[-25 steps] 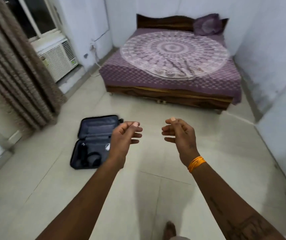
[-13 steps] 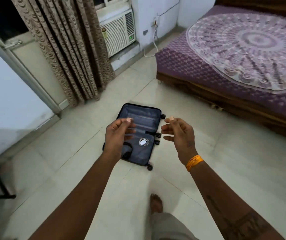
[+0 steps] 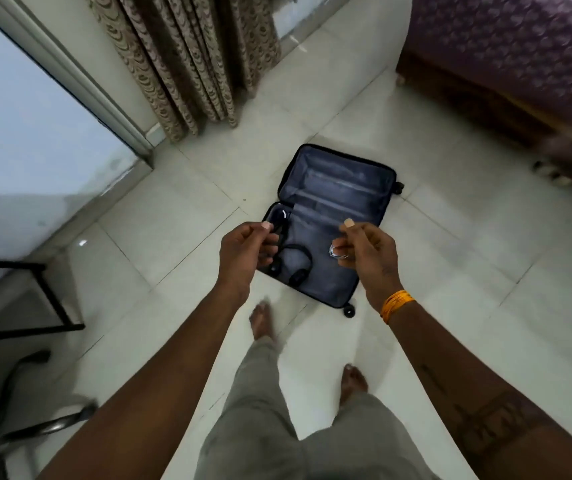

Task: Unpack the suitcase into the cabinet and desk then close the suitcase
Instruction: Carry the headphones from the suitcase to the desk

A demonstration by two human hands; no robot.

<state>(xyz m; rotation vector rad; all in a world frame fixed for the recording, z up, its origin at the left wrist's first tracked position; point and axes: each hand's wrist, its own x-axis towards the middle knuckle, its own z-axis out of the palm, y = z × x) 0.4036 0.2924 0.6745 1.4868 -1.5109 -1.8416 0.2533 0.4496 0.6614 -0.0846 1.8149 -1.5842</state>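
Bare forearms, no sleeves. Orange band (image 3: 396, 304) on right wrist; dark tattoo (image 3: 492, 429) on right forearm (design unreadable). Grey trousers (image 3: 277, 441), bare feet.

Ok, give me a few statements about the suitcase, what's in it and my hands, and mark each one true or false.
1. The suitcase lies open on the floor. True.
2. Headphones lie inside the suitcase. True.
3. The suitcase sits on the bed. False: it is on the floor; the bed is off to the right.
4. The right hand grips the headphones. False: it holds nothing, its fingers loosely curled above the suitcase.
5. The left hand holds nothing. True.
6. The curtain hangs beyond the suitcase. True.
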